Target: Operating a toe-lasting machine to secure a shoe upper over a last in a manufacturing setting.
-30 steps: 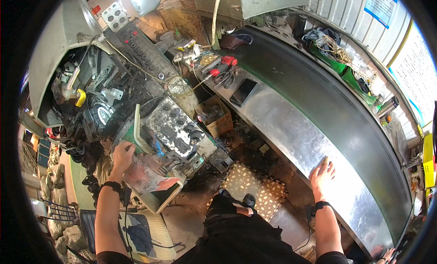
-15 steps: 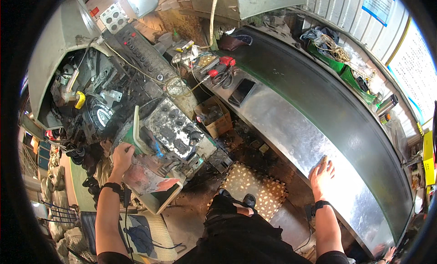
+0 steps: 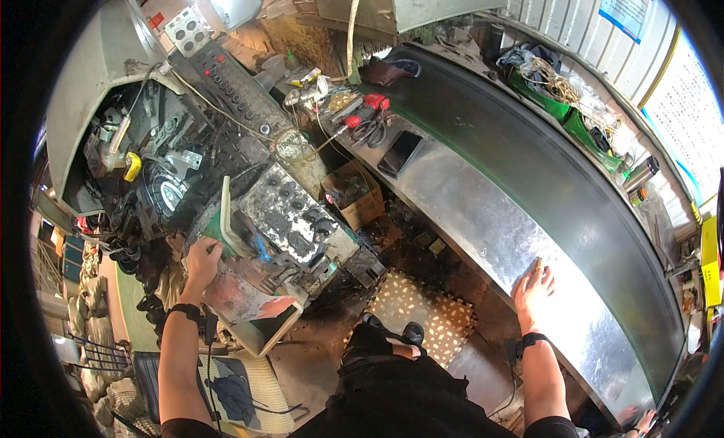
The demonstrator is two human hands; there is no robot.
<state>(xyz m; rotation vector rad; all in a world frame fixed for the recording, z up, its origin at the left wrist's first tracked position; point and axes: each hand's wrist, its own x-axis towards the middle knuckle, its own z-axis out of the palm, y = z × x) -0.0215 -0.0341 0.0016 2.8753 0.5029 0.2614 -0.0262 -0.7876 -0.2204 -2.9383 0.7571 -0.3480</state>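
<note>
My left hand (image 3: 202, 266) is closed beside the pale, green-sided rim of a worn machine housing (image 3: 226, 215). Its fingertips are pressed together, and I cannot make out what they hold, if anything. Just to the right of it is a red-and-grey stained surface (image 3: 241, 296) on the same machine. My right hand (image 3: 534, 291) lies palm down on a shiny metal-topped bench (image 3: 483, 219), fingers stretched and slightly apart, holding nothing. Dark bands are on both wrists, and a cord runs down from the left one.
A long dark belt (image 3: 520, 129) runs behind the metal strip, where a black phone (image 3: 401, 153) lies near a red-and-black tool (image 3: 369, 110). A cardboard box (image 3: 358, 200) stands between machine and bench. Another person's hand (image 3: 645, 421) shows at the lower right.
</note>
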